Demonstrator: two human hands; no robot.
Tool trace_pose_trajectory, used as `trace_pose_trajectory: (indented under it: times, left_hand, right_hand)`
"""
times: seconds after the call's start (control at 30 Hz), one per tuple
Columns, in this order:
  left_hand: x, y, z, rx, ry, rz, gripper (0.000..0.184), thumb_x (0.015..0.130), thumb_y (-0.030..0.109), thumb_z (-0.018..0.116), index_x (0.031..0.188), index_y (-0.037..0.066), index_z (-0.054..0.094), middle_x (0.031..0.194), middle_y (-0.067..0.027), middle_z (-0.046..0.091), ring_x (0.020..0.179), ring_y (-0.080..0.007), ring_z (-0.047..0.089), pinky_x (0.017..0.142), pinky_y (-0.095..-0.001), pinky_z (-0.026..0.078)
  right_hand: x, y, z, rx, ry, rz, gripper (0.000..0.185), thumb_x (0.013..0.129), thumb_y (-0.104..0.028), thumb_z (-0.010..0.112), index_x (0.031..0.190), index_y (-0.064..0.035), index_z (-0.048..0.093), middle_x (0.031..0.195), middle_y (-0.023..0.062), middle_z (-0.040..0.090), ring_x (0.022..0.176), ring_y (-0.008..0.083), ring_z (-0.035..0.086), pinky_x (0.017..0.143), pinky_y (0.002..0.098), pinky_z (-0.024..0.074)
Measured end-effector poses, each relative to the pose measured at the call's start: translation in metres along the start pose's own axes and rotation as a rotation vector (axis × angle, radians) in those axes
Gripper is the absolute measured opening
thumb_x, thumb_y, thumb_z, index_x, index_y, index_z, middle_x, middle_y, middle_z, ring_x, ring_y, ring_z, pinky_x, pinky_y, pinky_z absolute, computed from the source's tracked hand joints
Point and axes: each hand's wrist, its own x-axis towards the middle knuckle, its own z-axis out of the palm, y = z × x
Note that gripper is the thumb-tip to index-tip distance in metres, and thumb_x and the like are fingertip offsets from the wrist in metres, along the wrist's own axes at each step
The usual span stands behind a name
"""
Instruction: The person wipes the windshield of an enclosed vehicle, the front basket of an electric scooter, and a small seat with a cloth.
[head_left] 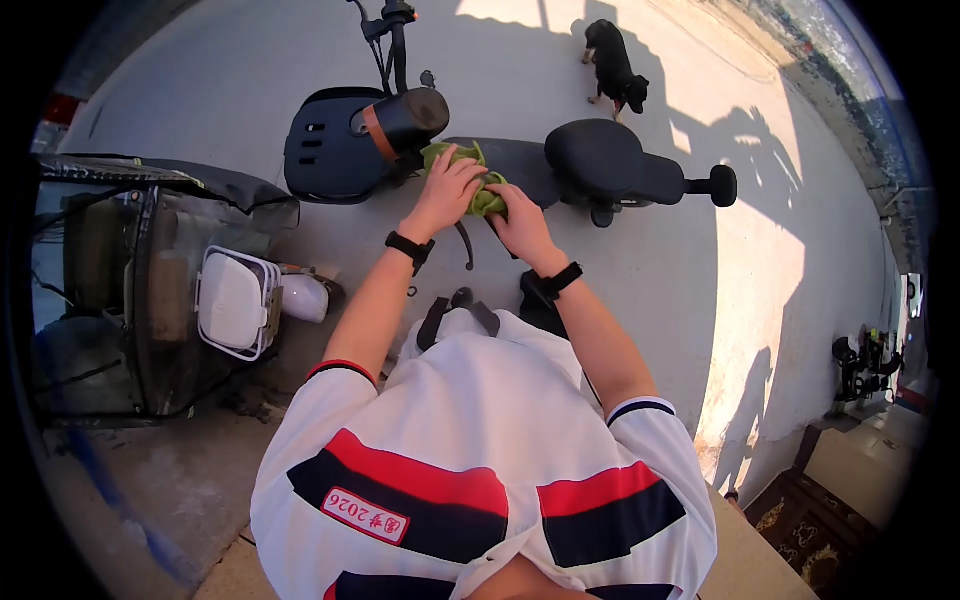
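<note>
A crumpled green cloth is bunched up between my two hands, above the footboard area of a black electric scooter. My left hand is closed on the cloth's left part, its fingers bent over the top. From the right, my right hand grips the other side of the cloth, with fingertips close to those of the left. Part of the cloth is hidden under the fingers. Left of the hands is the scooter's front, with a black slotted basket and a handlebar.
A black dog stands on the concrete beyond the scooter. At left is a covered vehicle with a white folding seat beside it. Dark carved furniture stands at lower right, and another two-wheeler is farther right.
</note>
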Motion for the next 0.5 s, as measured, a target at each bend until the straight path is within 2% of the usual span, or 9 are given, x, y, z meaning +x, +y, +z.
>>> trace_pose_trajectory:
  times: [0.1,0.23,0.33,0.4,0.5]
  left_hand:
    - [0.001,0.012,-0.002,0.045,-0.081,0.073,0.030,0.097,0.018,0.056,0.126,0.013,0.062,0.129,-0.0095,0.057,0.141,-0.0372,0.033,0.118,-0.0566,0.021]
    - [-0.005,0.025,0.005,0.057,-0.117,0.214,0.035,0.093,0.022,0.063,0.127,0.012,0.060,0.127,-0.0095,0.055,0.137,-0.0372,0.037,0.117,-0.0565,0.023]
    - [-0.010,0.036,0.004,-0.041,-0.100,0.265,0.036,0.092,0.020,0.064,0.127,0.011,0.060,0.129,-0.0109,0.054,0.137,-0.0369,0.037,0.116,-0.0542,0.025]
    - [-0.016,0.042,-0.001,-0.095,-0.117,0.285,0.039,0.090,0.014,0.065,0.128,0.011,0.059,0.131,-0.0115,0.053,0.137,-0.0362,0.037,0.115,-0.0517,0.028]
    - [-0.018,0.047,-0.012,-0.146,-0.102,0.263,0.044,0.086,0.006,0.065,0.129,0.010,0.058,0.132,-0.0119,0.053,0.133,-0.0361,0.041,0.111,-0.0476,0.034]
  right_hand:
    - [-0.026,0.008,0.001,-0.065,0.040,0.141,0.036,0.081,-0.009,0.071,0.115,-0.0039,0.059,0.109,0.0170,0.065,0.096,0.0407,0.063,0.081,0.0434,0.0530]
    - [-0.056,0.006,-0.006,-0.148,0.083,0.218,0.033,0.080,-0.007,0.071,0.111,-0.0038,0.060,0.101,0.0169,0.065,0.091,0.0402,0.063,0.078,0.0432,0.0527]
    - [-0.071,0.009,-0.008,-0.136,0.084,0.278,0.030,0.080,-0.010,0.072,0.108,-0.0040,0.062,0.098,0.0168,0.064,0.089,0.0395,0.063,0.077,0.0442,0.0521]
    - [-0.080,0.012,-0.011,-0.133,0.078,0.295,0.027,0.080,-0.013,0.073,0.103,-0.0033,0.062,0.097,0.0171,0.063,0.090,0.0397,0.062,0.077,0.0466,0.0514]
    - [-0.087,0.012,-0.019,-0.306,0.022,0.329,0.025,0.081,-0.020,0.074,0.098,-0.0032,0.065,0.094,0.0162,0.063,0.087,0.0385,0.062,0.076,0.0456,0.0516]
